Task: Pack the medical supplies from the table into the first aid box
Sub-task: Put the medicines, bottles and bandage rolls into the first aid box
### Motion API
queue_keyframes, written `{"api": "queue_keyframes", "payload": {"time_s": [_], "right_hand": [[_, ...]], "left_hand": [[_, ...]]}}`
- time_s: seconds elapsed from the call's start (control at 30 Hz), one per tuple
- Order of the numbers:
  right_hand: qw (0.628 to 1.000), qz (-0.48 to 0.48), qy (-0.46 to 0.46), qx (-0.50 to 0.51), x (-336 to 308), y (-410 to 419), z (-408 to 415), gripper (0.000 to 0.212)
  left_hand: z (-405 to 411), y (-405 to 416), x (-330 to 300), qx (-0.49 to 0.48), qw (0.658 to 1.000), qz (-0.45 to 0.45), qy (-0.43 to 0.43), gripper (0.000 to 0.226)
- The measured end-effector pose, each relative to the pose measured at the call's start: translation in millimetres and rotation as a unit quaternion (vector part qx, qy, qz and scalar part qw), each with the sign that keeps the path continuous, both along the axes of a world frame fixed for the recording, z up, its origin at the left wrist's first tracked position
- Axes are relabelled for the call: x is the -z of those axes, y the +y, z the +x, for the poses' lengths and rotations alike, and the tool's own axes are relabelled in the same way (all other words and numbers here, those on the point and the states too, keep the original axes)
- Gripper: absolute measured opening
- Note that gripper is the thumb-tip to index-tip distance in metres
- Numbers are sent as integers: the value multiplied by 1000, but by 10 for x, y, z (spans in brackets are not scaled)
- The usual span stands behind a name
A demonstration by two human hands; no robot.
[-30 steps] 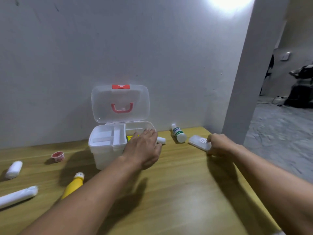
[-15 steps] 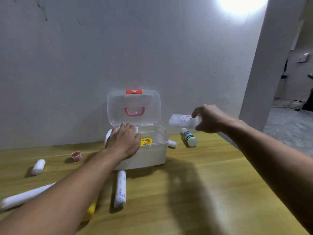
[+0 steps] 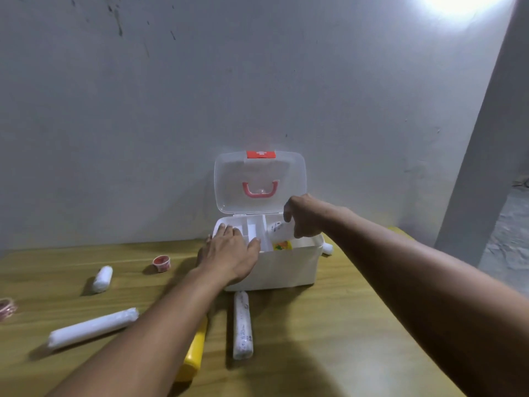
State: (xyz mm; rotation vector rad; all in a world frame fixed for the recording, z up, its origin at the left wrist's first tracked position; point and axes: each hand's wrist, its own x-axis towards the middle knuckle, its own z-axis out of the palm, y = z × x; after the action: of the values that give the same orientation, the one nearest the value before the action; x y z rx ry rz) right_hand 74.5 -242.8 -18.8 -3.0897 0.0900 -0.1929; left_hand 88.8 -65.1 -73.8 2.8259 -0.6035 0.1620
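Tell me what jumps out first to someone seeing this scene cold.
The white first aid box against the wall, its clear lid standing open with a red handle. Both hands are at it: the left hand rests on the box's front-left rim, the right hand lowers a flat white packet into the right side. White rolls and a yellow bottle lie on the wooden table in front.

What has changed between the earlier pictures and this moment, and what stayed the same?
The right hand picked the flat white packet off the table, carried it up and left, and now lowers it into the right part of the open first aid box, grip not released. The left hand moved from the right part to the box's left front rim. The lid stayed open; the rolls and red cup stayed put.
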Motion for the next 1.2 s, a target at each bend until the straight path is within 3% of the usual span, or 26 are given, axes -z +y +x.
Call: {"api": "queue_keyframes", "payload": {"time_s": [0.13,0.4,0.53,0.63,0.77,0.93,1.03,1.1,1.2], "right_hand": [[999,46,15,-5,180,1,98,44],[994,107,-19,-18,241,25,113,46],[979,157,-130,9,81,-220,-53,31],[962,162,-208,66,42,-570,-172,16],[976,104,-120,149,282,-1029,-279,21],[982,109,-4,157,681,-1190,-436,30],[970,85,-89,208,737,-1239,-510,20],[952,75,-147,260,698,-1266,-538,26],[938,100,-123,308,663,-1282,-568,33]], "left_hand": [[53,2,25,5,1000,11,4,69],[30,1,13,3,1000,27,1,68],[-22,-38,-32,-6,998,46,-53,68],[-108,-189,-62,34,992,7,-118,62],[-273,-534,-81,135,986,-20,-98,59],[-383,-813,-5,216,974,-18,-67,54],[-392,-841,12,213,975,11,-55,52],[-384,-846,0,210,976,1,-50,49],[-392,-842,-19,200,977,-30,-62,47]]}}
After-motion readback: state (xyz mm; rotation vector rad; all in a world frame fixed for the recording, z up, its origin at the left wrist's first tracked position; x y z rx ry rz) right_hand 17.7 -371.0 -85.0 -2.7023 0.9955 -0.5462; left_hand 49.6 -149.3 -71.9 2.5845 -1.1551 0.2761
